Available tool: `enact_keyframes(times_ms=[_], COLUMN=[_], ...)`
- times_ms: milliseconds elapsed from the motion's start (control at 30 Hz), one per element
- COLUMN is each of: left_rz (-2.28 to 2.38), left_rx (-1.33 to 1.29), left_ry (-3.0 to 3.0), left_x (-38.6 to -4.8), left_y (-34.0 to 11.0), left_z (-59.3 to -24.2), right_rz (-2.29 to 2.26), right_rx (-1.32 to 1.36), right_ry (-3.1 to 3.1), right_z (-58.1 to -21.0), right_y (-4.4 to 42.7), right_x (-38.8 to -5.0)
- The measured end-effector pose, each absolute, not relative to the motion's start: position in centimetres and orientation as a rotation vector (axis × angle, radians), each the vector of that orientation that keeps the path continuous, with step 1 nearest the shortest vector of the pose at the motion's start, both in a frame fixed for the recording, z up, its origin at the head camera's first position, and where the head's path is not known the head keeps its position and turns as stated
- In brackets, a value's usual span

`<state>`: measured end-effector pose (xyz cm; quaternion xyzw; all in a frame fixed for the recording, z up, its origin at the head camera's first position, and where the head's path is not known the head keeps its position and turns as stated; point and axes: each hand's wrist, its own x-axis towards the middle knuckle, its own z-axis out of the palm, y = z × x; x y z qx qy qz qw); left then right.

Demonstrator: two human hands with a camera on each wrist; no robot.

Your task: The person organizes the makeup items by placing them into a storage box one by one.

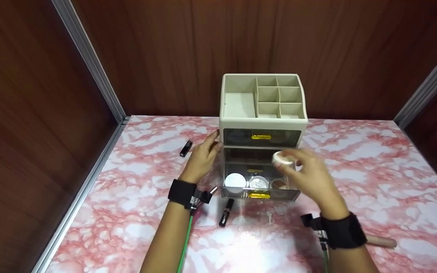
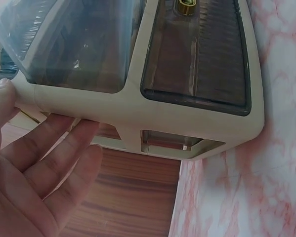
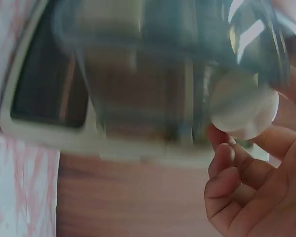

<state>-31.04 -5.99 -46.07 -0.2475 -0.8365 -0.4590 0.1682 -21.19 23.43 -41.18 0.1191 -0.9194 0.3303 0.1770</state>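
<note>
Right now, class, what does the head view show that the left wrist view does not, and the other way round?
Only the head view: the divided top of the box, the right hand holding a white round item, and a tan stick by the right wrist.

Only the left wrist view: openings in the box's side.

Both: the box, its pulled-out drawer, the left hand touching the box's side, the patterned table and the brown wall.

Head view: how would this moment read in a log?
left hand: touches organizer side | right hand: holds white round item | drawer: open, round containers inside
</note>
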Motion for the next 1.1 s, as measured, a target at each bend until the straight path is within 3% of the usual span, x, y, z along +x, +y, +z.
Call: enact_keyframes(times_ms=[433,1100], left_rz=[-1.294,-1.294], left_rx=[-0.711,-0.695], left_ry=[-2.373,-2.421], left_x=[-30.9,-31.0], left_y=[-5.9,-6.1], left_z=[-46.4,-46.1], right_rz=[0.617,0.35], right_rx=[0.711,0.698], right_ry=[-2.706,-3.062], right_z=[-40.2,-39.5], right_y=[18.4,13.9], right_x=[-21.7,-25.4])
